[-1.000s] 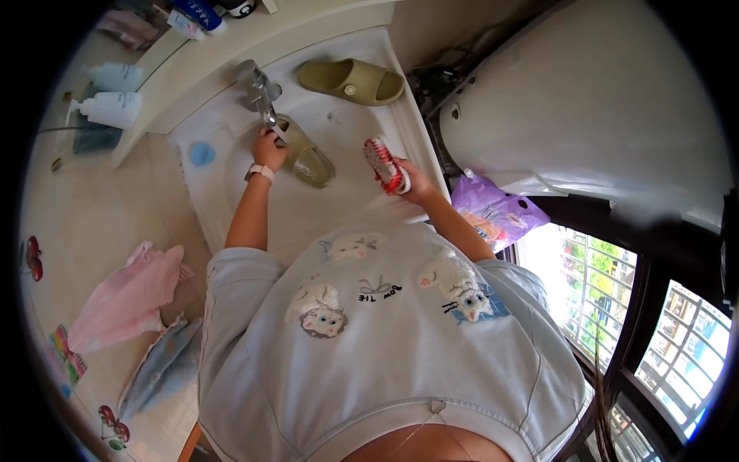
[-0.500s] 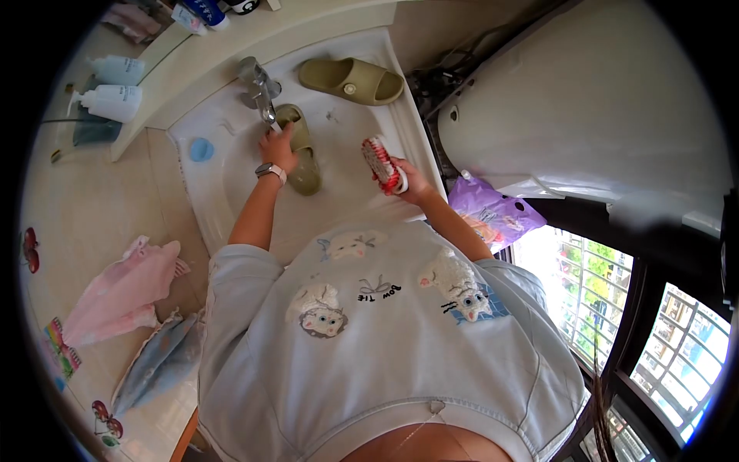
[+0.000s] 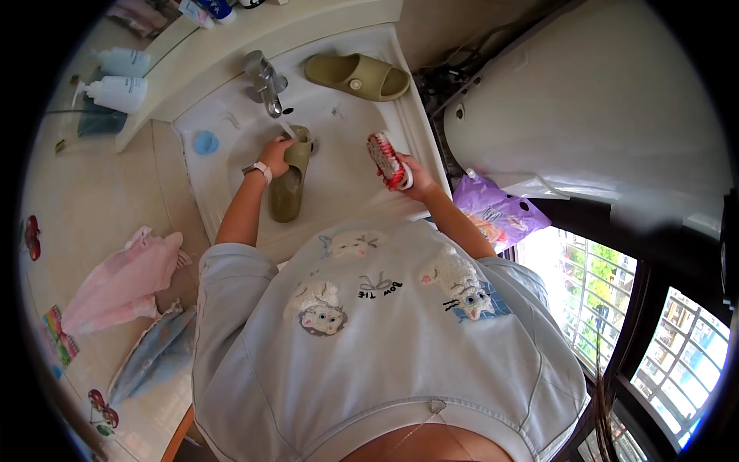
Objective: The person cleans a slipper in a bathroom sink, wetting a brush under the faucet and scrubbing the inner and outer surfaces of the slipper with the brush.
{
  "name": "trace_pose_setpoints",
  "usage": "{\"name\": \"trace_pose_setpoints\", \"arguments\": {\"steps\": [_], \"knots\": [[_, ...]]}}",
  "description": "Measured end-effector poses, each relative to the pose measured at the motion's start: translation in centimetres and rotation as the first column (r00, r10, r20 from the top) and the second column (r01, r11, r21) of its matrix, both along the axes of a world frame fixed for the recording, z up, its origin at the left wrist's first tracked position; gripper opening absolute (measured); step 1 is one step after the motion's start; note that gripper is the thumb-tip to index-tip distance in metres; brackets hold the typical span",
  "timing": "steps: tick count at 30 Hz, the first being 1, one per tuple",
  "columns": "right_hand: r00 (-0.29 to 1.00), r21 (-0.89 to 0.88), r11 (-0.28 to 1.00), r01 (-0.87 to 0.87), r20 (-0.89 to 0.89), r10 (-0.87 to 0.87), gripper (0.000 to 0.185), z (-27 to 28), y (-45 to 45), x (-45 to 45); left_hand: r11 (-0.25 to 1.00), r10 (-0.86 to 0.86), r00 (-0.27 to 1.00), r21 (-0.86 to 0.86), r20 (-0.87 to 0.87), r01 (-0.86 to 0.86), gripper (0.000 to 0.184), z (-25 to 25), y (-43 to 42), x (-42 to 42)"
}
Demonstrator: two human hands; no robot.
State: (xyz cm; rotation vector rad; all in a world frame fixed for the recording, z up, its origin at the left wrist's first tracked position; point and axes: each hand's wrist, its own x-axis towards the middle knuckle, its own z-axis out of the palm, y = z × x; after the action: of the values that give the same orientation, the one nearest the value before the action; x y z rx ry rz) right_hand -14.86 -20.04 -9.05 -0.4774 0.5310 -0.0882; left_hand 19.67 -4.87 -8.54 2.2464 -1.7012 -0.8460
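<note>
My left hand [image 3: 277, 155] grips an olive-green slide slipper [image 3: 287, 196] by its side near the strap, over the white sink basin [image 3: 339, 165]. Water runs from the chrome faucet [image 3: 265, 83] onto the slipper's upper end. In my right hand [image 3: 416, 179] is a scrub brush [image 3: 389, 160] with red and white bristles and a white handle, held apart from the slipper over the basin's right side. A second olive slipper [image 3: 357, 77] lies on the sink's back ledge, to the right of the faucet.
A round blue object [image 3: 205, 142] sits on the sink's left rim. White pump bottle [image 3: 117, 94] stands at the upper left. Pink cloth [image 3: 127, 281] and blue cloth [image 3: 154, 356] lie on the left counter. A purple bag [image 3: 496, 212] is right of the sink, below a large white appliance [image 3: 585, 100].
My left hand has drawn the slipper toward me and tilted it, with its lower end now farther left. The brush in my right hand has barely moved.
</note>
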Motion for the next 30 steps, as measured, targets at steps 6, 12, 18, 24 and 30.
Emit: {"name": "trace_pose_setpoints", "arguments": {"steps": [6,12,18,24,30], "knots": [[1.0,0.017,1.0,0.002,-0.026,-0.001,0.047,-0.4,-0.1,0.0,0.999,-0.015,0.999,0.044,-0.031,0.016,0.066,0.4,0.2,0.3],[1.0,0.029,1.0,-0.001,-0.022,0.002,0.046,-0.2,-0.1,0.0,0.939,0.324,0.946,0.122,-0.009,-0.321,0.066,0.6,0.6,0.9],[0.979,0.139,0.972,0.19,-0.101,-0.177,0.044,0.7,0.5,-0.1,0.602,0.793,0.582,0.364,-0.177,-0.71,0.065,1.7,-0.2,0.8],[0.958,0.195,0.938,0.285,-0.056,-0.28,0.038,1.5,-0.6,-0.8,0.396,0.918,0.37,0.351,-0.141,-0.848,0.063,-1.0,-1.2,0.6],[0.954,0.14,0.947,0.289,-0.126,-0.272,0.039,0.5,0.0,-0.6,0.007,0.873,-0.432,0.893,-0.225,-0.451,0.046,3.3,-3.5,-1.4]]}}
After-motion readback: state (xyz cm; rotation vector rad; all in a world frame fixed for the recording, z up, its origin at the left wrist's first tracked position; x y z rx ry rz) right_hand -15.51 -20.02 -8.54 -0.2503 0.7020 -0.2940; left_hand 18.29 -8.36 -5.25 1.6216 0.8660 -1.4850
